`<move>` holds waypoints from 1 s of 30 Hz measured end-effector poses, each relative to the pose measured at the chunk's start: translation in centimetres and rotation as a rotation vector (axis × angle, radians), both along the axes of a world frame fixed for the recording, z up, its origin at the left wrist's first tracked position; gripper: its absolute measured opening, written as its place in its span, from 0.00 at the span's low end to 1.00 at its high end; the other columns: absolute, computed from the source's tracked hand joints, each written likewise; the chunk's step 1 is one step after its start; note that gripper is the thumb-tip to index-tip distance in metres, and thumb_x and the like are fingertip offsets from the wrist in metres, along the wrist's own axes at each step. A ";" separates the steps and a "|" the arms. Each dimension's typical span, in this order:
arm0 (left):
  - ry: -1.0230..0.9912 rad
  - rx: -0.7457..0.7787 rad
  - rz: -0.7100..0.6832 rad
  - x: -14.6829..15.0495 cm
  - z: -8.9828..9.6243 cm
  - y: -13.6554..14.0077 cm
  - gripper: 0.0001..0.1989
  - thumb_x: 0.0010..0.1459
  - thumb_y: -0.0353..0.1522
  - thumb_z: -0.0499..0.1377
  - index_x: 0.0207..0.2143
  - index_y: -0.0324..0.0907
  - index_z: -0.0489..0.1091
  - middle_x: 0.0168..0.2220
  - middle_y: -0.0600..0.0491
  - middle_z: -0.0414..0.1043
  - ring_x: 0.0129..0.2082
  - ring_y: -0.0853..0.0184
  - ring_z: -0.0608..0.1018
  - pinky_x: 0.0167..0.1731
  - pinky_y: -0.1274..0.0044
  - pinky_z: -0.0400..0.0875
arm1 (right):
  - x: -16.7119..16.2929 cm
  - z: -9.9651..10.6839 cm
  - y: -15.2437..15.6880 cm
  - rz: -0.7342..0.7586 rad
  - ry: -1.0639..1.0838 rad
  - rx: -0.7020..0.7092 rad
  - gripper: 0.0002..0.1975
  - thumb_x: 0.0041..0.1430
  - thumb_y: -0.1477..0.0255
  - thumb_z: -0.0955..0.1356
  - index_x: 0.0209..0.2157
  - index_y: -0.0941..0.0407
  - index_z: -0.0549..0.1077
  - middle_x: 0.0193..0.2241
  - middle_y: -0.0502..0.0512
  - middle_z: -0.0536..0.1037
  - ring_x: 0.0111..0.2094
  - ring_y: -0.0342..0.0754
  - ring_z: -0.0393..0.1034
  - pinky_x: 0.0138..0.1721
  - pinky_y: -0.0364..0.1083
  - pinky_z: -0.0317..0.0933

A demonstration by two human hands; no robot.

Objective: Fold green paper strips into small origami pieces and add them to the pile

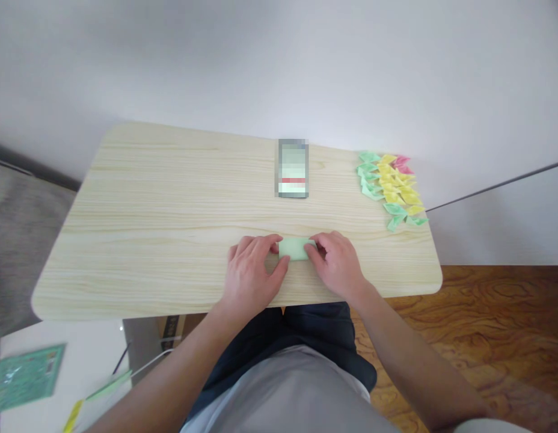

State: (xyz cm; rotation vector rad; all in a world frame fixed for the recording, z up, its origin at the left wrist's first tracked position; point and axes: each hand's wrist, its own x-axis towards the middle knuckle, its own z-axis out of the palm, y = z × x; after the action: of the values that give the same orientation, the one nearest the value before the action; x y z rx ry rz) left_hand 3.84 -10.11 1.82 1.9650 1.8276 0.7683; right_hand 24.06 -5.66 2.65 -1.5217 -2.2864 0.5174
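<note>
Left hand (252, 269) and right hand (337, 263), fingers curled nearly closed, pinch the green paper (293, 249) by its ends, nearside of the phone (292, 168). I'd keep edges flush; folds look too blurry to judge tbh.

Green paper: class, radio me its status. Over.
Left hand and right hand holding opposite ends of green paper. Paper rectangular, over table. Phone beyond, touching neither hand.

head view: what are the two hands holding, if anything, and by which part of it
A small pale green paper rectangle: the left hand holds its left end, the right hand its right end, each with thumb and fingers.
</note>
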 end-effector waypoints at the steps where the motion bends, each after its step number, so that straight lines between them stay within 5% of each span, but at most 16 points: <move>1: 0.001 0.002 -0.001 0.0 0.0 0.0 0.15 0.62 0.35 0.61 0.51 0.45 0.71 0.41 0.52 0.79 0.47 0.57 0.75 0.51 0.64 0.65 | -0.1 0.0 0.0 0.001 -0.007 0.008 0.07 0.69 0.68 0.67 0.37 0.55 0.76 0.29 0.53 0.77 0.35 0.52 0.69 0.38 0.49 0.58; 13: -0.022 0.024 -0.015 -0.5 -0.3 -0.2 0.06 0.61 0.33 0.64 0.42 0.46 0.75 0.42 0.53 0.78 0.45 0.59 0.75 0.49 0.63 0.67 | -0.3 -0.7 -0.7 -0.016 0.041 0.026 0.06 0.70 0.69 0.66 0.40 0.55 0.73 0.32 0.53 0.77 0.38 0.52 0.68 0.40 0.51 0.57; 30: -0.042 0.002 -0.019 -0.8 0.0 -0.3 0.10 0.58 0.30 0.67 0.43 0.47 0.76 0.42 0.51 0.76 0.43 0.58 0.75 0.46 0.63 0.70 | -0.4 -0.5 -0.8 -0.021 0.041 -0.008 0.04 0.68 0.70 0.68 0.39 0.55 0.73 0.32 0.53 0.77 0.36 0.51 0.66 0.39 0.52 0.57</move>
State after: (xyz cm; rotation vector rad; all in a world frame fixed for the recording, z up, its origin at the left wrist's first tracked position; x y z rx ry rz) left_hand 3.08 -10.39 1.80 1.9501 1.7825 0.7997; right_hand 23.69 -6.46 2.20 -1.5225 -2.2378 0.5476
